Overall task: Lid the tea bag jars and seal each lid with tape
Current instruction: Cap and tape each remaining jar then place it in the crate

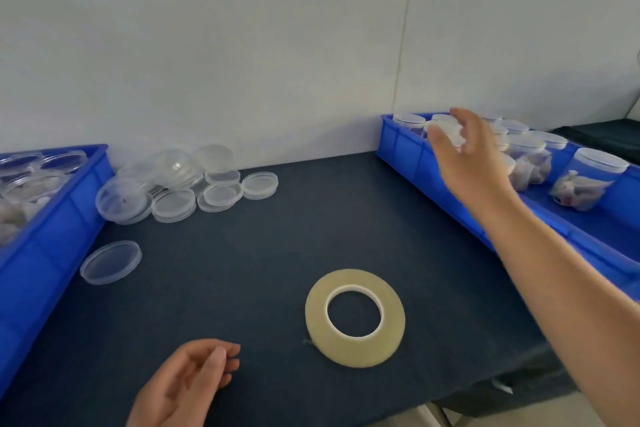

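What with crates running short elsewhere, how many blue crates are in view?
2. One blue crate sits at the table's left edge, holding jars; the other blue crate runs along the right edge, holding lidded jars. More may lie outside the frame.

Pale wall (242,45) (vertical seam), dark table (242,253)

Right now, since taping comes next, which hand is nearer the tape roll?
Left. The left hand is just left of the tape roll; the right hand reaches far beyond it, over the lidded jars in the right blue bin.
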Demonstrator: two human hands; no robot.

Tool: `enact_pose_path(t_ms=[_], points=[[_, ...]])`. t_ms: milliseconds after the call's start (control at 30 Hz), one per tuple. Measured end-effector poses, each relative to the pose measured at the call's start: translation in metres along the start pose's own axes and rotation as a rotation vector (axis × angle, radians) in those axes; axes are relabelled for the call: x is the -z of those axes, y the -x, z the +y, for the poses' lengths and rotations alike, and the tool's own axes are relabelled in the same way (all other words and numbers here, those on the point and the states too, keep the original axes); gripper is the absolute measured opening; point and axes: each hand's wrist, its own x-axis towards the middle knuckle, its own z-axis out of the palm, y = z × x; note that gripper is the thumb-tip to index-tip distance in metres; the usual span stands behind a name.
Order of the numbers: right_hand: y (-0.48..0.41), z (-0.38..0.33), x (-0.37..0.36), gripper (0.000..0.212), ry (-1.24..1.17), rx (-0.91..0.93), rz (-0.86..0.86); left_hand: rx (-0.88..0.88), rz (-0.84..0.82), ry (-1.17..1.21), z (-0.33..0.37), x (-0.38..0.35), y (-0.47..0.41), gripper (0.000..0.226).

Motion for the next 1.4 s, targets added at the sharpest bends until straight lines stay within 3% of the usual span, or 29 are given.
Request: enact_pose_path(t_ms=[100,167,333,467,567,700,800,867,1000,1100,1167,1267,1400], points=[[0.09,-0.041,-0.036,0.034,-0.326,0.126,-0.236,0.04,-0.022,0.0,0.003,0.001,0.0,0.032],[0.152,-0.054,-0.064,0.026,-0.404,0.177,-0.444,0.08,-0.03,0.003,0.003,0.002,0.001,0.031],[0.242,-0.038,-0.125,0.041,-0.143,0.414,-0.688,0.113,-0.047,0.006,0.013,0.005,0.006,0.02],[0.253,-0.026,-0.132,0.047,-0.053,0.735,-0.607,0.076,-0.009,0.032,0.029,0.017,0.023,0.032],[0.258,-0.027,-0.134,0.047,-0.027,0.903,-0.575,-0.057,0.122,-0.051,0.044,0.04,0.029,0.027],[0.258,-0.027,-0.134,0.052,-0.023,0.929,-0.58,-0.188,0.459,-0.233,0.082,0.1,0.01,0.015],[0.258,-0.026,-0.135,0.052,-0.042,0.91,-0.587,-0.179,0.564,-0.545,0.102,0.165,-0.022,0.011],[0.258,-0.027,-0.136,0.052,-0.019,0.904,-0.596,-0.119,0.556,-0.826,0.107,0.21,-0.052,0.012],[0.258,-0.023,-0.139,0.053,0.038,0.86,-0.597,0.136,0.364,-1.333,0.108,0.263,-0.117,0.044],[0.257,-0.02,-0.141,0.051,0.054,0.869,-0.569,0.28,0.184,-1.372,0.103,0.269,-0.144,0.063],[0.256,-0.02,-0.142,0.051,0.043,0.875,-0.553,0.279,0.172,-1.392,0.097,0.268,-0.153,0.069],[0.257,-0.021,-0.144,0.051,0.046,0.866,-0.543,0.258,0.22,-1.589,0.089,0.267,-0.166,0.059],[0.257,-0.024,-0.142,0.05,0.069,0.886,-0.54,0.197,0.273,-1.759,0.089,0.267,-0.167,0.011]])
